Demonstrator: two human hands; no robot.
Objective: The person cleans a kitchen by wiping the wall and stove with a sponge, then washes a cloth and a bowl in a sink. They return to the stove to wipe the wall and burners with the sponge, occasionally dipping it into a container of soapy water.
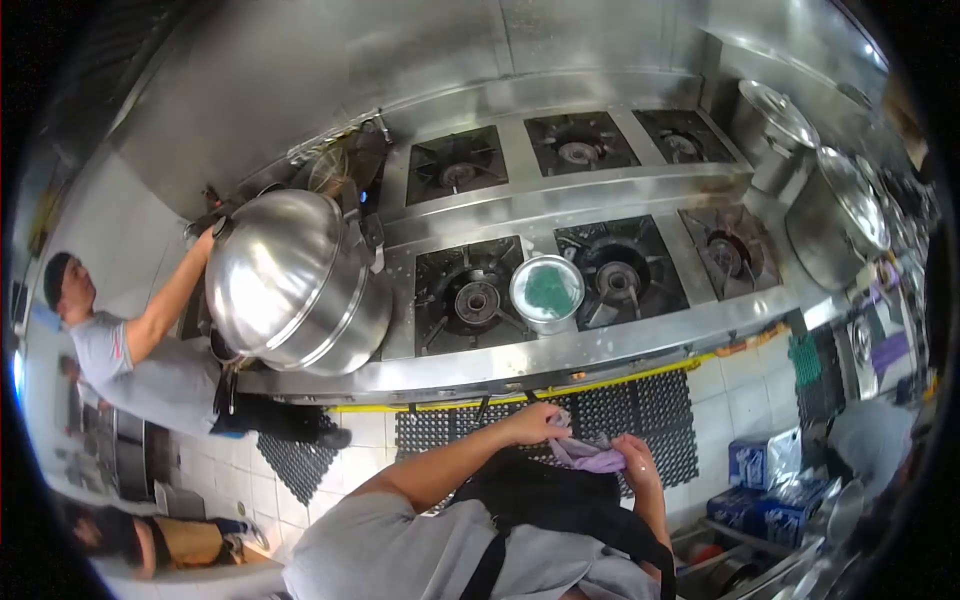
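Note:
A light purple cloth [588,456] is stretched between my two hands in front of the black apron. Fingers of my left hand [537,424] are closed on its left end, where a greyish bit shows. At the other end my right hand [636,458] grips it. Beyond my hands, on the stove's front ledge, sits a metal bowl [546,292] with whitish suds and a green scouring pad [549,290] in it. The bowl stands between two burner grates, the left grate [470,297] and the middle grate [620,280].
A large steamer pot with a domed lid [275,270] stands at the stove's left end; a co-worker's hand [208,240] touches its lid knob. Tall pots [838,225] stand right. Black rubber mats [650,410] and blue boxes [765,490] are on the floor. Another person [190,540] is lower left.

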